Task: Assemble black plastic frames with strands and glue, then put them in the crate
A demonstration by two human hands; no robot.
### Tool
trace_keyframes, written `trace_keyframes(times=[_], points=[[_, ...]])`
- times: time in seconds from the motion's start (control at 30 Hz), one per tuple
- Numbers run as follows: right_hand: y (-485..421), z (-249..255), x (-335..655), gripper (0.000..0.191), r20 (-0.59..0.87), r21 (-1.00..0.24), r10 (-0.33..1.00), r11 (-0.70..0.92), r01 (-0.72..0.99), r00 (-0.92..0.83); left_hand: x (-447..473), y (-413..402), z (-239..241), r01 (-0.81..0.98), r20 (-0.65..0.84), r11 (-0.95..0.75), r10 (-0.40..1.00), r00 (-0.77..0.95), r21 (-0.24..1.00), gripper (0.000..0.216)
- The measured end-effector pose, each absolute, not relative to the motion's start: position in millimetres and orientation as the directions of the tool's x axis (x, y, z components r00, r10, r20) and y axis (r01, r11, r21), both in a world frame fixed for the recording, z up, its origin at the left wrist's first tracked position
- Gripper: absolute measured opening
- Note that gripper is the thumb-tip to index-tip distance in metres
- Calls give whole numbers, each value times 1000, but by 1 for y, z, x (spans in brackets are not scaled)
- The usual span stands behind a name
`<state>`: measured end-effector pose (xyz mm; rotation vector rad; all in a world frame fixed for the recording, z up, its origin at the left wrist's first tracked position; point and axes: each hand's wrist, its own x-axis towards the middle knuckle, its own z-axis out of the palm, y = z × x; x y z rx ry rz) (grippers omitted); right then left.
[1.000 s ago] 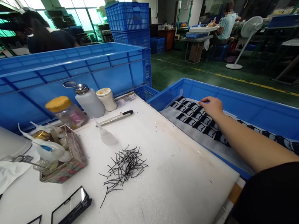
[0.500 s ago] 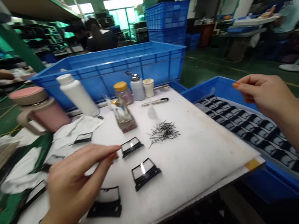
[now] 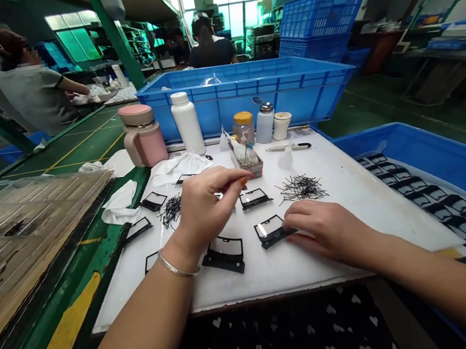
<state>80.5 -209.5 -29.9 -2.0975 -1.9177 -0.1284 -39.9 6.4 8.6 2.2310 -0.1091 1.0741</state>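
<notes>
My left hand (image 3: 208,207) hangs over the white work board (image 3: 359,236), thumb and forefinger pinched together. Whatever is between those fingertips is too small to make out. My right hand (image 3: 329,228) has its fingers closed at the right end of a black plastic frame with a clear window (image 3: 271,229), which rests on the board. Just behind it lies a similar black frame (image 3: 255,198). Another black frame (image 3: 225,253) is below my left hand. A loose pile of thin black strips (image 3: 303,188) is beyond my right hand; a second pile (image 3: 171,210) is partly hidden by my left.
Along the back stand a pink mug (image 3: 144,138), a white bottle (image 3: 188,125), a yellow-lidded jar (image 3: 244,125), a pump bottle (image 3: 264,124) and a small box of droppers (image 3: 254,169). Blue crates (image 3: 308,90) rise behind. At right, a blue bin (image 3: 414,138) holds rows of black parts. Co-workers sit beyond.
My right hand has come from above the blue bin at right to the black frame on the board. My left hand stays pinched above the board. The view has turned left.
</notes>
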Motion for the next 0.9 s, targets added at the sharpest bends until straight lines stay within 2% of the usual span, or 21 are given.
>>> trace_keyframes(times=[0.1,0.17,0.2,0.27,0.33,0.4,0.5,0.63,0.77,0.9], points=[[-210,-27,78,13,359,-125,930,-35,992,78,-41,6,9,-362,736,-773,191,650,521,15],[-209,-19,79,10,456,-221,877,-58,974,155,-41,6,10,-363,722,-734,245,646,574,15],[-208,-14,80,7,499,-312,832,-90,946,244,-41,6,11,-357,703,-698,295,647,621,14],[-201,-5,84,4,507,-578,712,-138,804,486,-41,8,11,-339,633,-589,412,655,734,12],[-190,3,87,10,399,-842,592,-67,536,700,-40,11,11,-338,540,-438,509,670,833,16],[-176,8,88,19,246,-967,560,83,242,791,-39,13,11,-354,442,-265,559,702,897,26],[-152,9,83,25,100,-979,629,202,-38,771,-39,14,12,-307,273,-23,520,809,952,41],[-130,4,69,24,23,-948,730,234,-217,683,-38,9,11,-212,164,94,371,914,973,39],[-119,-1,61,20,9,-933,750,245,-264,662,-34,3,6,-275,210,184,306,928,944,34],[-112,-8,61,20,50,-946,739,250,-204,672,-30,3,0,-296,214,224,331,919,928,31]])
